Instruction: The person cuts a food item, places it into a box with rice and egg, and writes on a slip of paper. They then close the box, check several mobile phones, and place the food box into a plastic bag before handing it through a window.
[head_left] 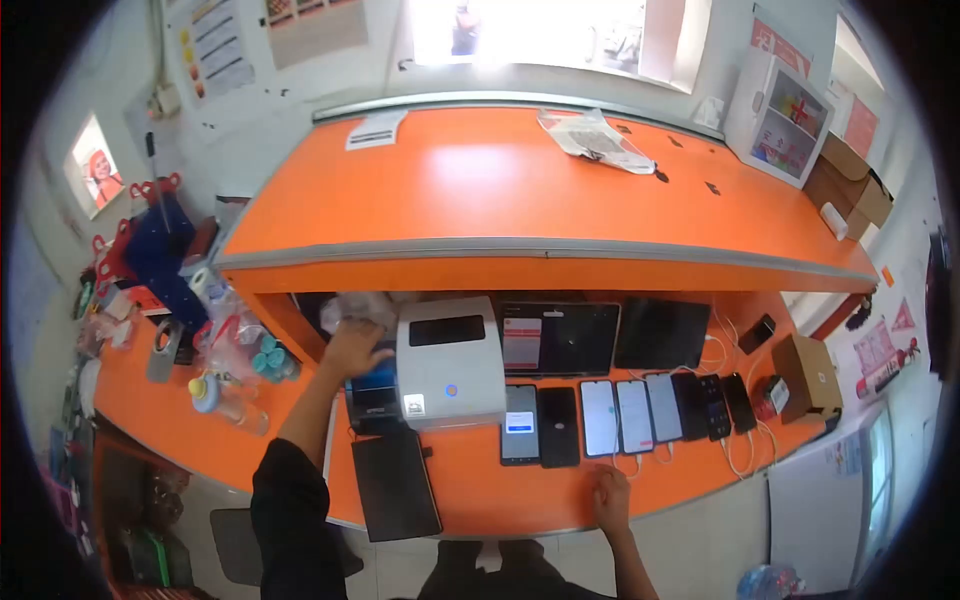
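Note:
My left hand (355, 348) reaches under the shelf, fingers stretched out, over a dark device with a blue top (372, 385). Clear plastic wrapping (358, 308) lies just behind that hand. Directly to its right stands a white label printer (450, 370). A black notebook or folder (396, 487) lies in front of the printer. My right hand (610, 492) rests near the front edge of the orange desk (500, 505) with its fingers curled in and nothing visible in them. Closest to it are a lit phone (599, 420) and a white charging cable (638, 466).
Several phones stretch rightward along the desk, with a lit tablet (560, 338) and a dark tablet (662, 333) behind them. An orange shelf (480, 200) overhangs the devices. A cardboard box (808, 378) stands at right; a bottle (228, 403) and plastic bags (228, 345) lie left.

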